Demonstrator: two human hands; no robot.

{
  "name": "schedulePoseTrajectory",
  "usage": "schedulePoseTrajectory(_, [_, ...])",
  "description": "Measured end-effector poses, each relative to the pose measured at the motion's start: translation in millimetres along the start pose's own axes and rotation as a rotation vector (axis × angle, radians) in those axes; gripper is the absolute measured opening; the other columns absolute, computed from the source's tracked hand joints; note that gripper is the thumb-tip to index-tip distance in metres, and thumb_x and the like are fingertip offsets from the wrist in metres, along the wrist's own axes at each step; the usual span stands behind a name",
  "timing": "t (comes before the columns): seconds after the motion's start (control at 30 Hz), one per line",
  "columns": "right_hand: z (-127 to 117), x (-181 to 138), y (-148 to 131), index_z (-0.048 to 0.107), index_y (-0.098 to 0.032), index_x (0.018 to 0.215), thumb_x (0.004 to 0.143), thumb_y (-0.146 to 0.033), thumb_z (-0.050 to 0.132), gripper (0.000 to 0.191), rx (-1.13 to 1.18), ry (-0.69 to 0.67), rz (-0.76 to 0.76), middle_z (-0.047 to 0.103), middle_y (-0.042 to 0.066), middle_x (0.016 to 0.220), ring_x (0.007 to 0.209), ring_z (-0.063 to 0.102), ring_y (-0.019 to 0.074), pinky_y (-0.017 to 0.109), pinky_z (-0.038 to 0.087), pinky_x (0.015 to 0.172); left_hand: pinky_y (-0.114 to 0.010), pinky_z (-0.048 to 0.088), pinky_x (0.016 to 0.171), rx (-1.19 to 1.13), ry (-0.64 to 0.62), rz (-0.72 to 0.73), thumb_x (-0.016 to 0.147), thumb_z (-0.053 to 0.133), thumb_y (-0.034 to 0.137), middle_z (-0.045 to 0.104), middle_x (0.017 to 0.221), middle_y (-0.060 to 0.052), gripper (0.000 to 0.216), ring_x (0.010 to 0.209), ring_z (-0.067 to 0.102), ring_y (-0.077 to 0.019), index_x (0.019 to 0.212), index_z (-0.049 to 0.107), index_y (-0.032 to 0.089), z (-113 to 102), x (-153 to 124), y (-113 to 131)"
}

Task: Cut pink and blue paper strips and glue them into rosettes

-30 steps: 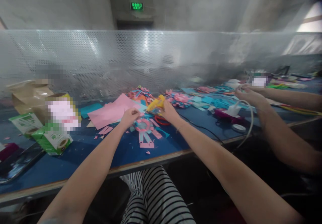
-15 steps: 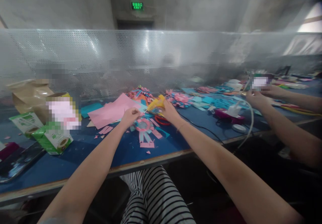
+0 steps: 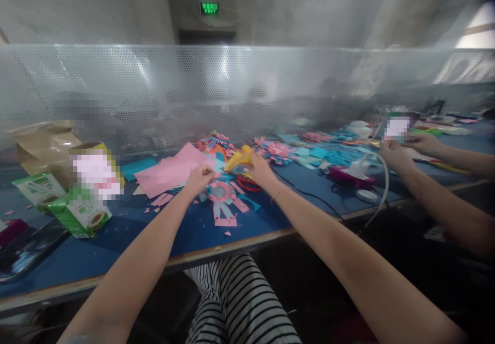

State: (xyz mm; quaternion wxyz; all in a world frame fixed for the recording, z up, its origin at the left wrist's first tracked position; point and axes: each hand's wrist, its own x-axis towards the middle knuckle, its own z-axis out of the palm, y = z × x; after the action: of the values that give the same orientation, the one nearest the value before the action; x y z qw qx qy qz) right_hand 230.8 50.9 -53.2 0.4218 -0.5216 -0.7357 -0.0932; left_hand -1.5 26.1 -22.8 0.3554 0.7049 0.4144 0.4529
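My right hand [image 3: 258, 168] is wrapped round a yellow glue gun [image 3: 240, 159], its nozzle pointing left and down. Close to that nozzle, my left hand [image 3: 199, 179] has its fingertips pinched together; what they hold is too small to make out. Just below both hands lies a pink and light blue paper rosette [image 3: 221, 192] with strips hanging toward me. A large pink paper sheet [image 3: 170, 171] rests beyond my left hand. Finished-looking pink and blue paper rosettes [image 3: 276, 150] lie behind the glue gun.
Green-and-white cartons [image 3: 81, 215], a brown paper bag [image 3: 44, 145] and a dark phone-like slab [image 3: 31, 251] are at left. Blue paper scraps [image 3: 328, 153], a purple tissue holder [image 3: 350, 177] and a black cord [image 3: 309, 194] lie to the right. Another person's hands [image 3: 400, 153] work farther right.
My hands and the glue gun hold nearly the same place. The other person's hands at the right have shifted slightly.
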Motion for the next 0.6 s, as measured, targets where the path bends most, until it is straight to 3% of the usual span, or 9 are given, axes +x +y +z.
schedulePoseTrajectory(0.6, [-2.4, 0.6, -1.5, 0.046, -0.012, 0.111, 0.078, -0.018, 0.043, 0.034, -0.02, 0.002, -0.017, 0.051, 0.014, 0.107, 0.098, 0.048, 0.0237, 0.039, 0.041, 0.083, -0.026, 0.045, 0.055, -0.002, -0.006, -0.006, 0.06, 0.058, 0.028, 0.057, 0.054, 0.002, 0.013, 0.05, 0.056, -0.0125, 0.061, 0.052, 0.016, 0.9, 1.4, -0.8])
